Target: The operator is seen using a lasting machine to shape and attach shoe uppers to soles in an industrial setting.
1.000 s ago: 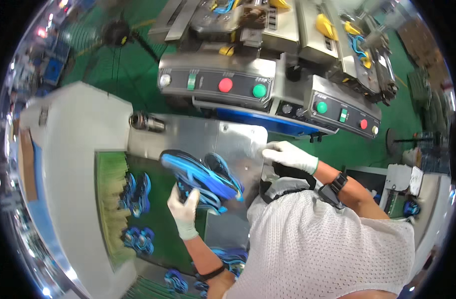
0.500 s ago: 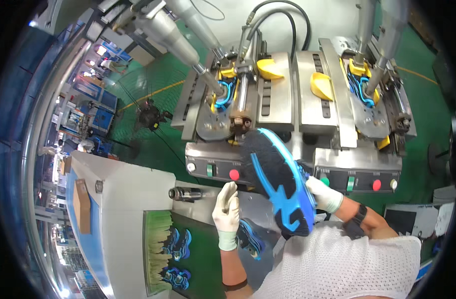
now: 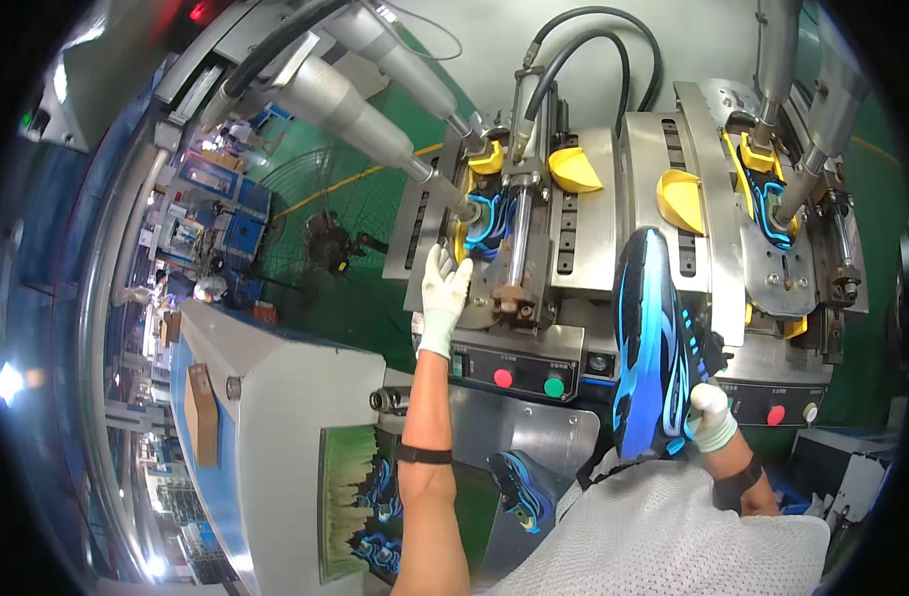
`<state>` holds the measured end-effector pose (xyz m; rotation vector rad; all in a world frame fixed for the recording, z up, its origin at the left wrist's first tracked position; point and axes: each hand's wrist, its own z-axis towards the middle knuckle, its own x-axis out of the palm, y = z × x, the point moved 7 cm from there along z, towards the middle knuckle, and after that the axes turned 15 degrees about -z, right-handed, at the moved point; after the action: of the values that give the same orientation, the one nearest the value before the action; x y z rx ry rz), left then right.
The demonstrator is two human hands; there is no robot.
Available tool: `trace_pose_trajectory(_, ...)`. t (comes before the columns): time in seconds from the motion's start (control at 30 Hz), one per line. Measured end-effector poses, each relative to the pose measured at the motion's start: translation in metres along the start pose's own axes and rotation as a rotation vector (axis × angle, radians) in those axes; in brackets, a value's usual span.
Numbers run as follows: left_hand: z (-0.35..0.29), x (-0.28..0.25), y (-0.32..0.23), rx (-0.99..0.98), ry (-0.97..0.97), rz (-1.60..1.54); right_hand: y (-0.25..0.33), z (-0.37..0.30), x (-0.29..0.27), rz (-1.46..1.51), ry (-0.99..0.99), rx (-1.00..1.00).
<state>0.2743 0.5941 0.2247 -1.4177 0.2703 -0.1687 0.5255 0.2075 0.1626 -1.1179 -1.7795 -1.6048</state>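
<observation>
My right hand [image 3: 712, 417], in a white glove, grips a black and blue sneaker [image 3: 645, 343] near its heel. The sneaker is tilted toe up, with its side and part of the sole showing. My left hand [image 3: 443, 290], also gloved, reaches forward with its fingers stretched out and nothing in them. Its fingertips are close below a blue and black shoe [image 3: 489, 223] clamped in the left press station; whether they touch cannot be made out. Another such shoe [image 3: 769, 204] sits clamped in the right press station [image 3: 777, 283] under metal rams.
Yellow curved pads [image 3: 681, 202] rest on the steel plates between the stations. Control panels with red [image 3: 502, 377] and green [image 3: 555, 387] buttons face me. One sneaker [image 3: 522, 489] lies on a metal shelf; more shoes [image 3: 378, 551] come past a fringed opening at left. A fan [image 3: 327, 240] stands behind.
My left hand has moved forward from beside the panel to the left station. My right hand has shifted the sneaker rightward and turned it more onto its side. The view has shifted too.
</observation>
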Motion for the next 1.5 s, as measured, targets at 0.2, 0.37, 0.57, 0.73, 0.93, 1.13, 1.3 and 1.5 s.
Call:
trace_pose_trajectory(0.2,0.073,0.036,0.072,-0.058,0.009,0.45,0.002,-0.03,0.005,-0.099,-0.042,0.057)
trace_pose_trajectory(0.37,0.113,0.025,0.132,-0.004,-0.175,0.33,0.034,-0.035,0.049,-0.218,-0.234,-0.04)
trace_pose_trajectory(0.57,0.136,0.01,0.145,-0.36,-0.174,0.183,0.037,-0.016,0.058,-0.417,-0.331,0.009)
trace_pose_trajectory(0.73,0.033,-0.044,0.077,-0.303,-0.173,-0.002,0.027,0.02,0.094,-0.425,-0.207,-0.025)
trace_pose_trajectory(0.93,-0.162,-0.117,-0.014,-0.023,-0.332,-0.01,-0.011,0.143,0.176,-0.504,0.027,0.019)
trace_pose_trajectory(1.13,-0.357,-0.186,-0.002,-0.23,-0.6,0.111,-0.083,0.357,0.174,-0.648,0.057,0.196)
trace_pose_trajectory(1.3,-0.5,-0.215,0.031,-0.463,-0.895,0.215,-0.107,0.463,0.113,-1.14,-0.388,0.136)
trace_pose_trajectory(1.5,-0.623,-0.202,0.055,-0.631,-1.198,0.395,-0.107,0.537,0.066,-1.834,-0.307,-0.095)
